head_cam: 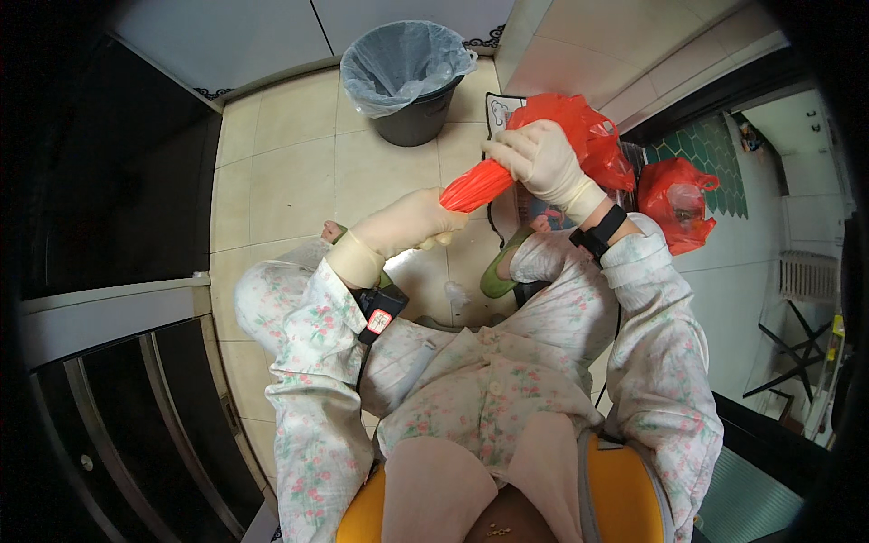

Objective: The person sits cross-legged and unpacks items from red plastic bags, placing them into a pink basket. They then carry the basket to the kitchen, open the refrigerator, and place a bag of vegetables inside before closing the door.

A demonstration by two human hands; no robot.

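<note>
Between my two gloved hands stretches a gathered red plastic bag [477, 186], bunched lengthwise. My left hand [417, 218], in a cream-coloured glove, grips its lower left end. At its upper right end my right hand [540, 161], gloved alike, closes on the plastic. Just behind the right hand lies a larger red plastic bag [567, 115] with contents I cannot make out. A black bin [415, 122] with a clear liner [380, 88] stands beyond my hands.
Another red plastic bag [675, 203] sits on the floor to the right. A small piece of clear plastic [457, 294] lies on the tiles between my feet. Dark-fronted cabinets [122, 170] line the left side. A grey slatted stool [808, 275] stands at the far right.
</note>
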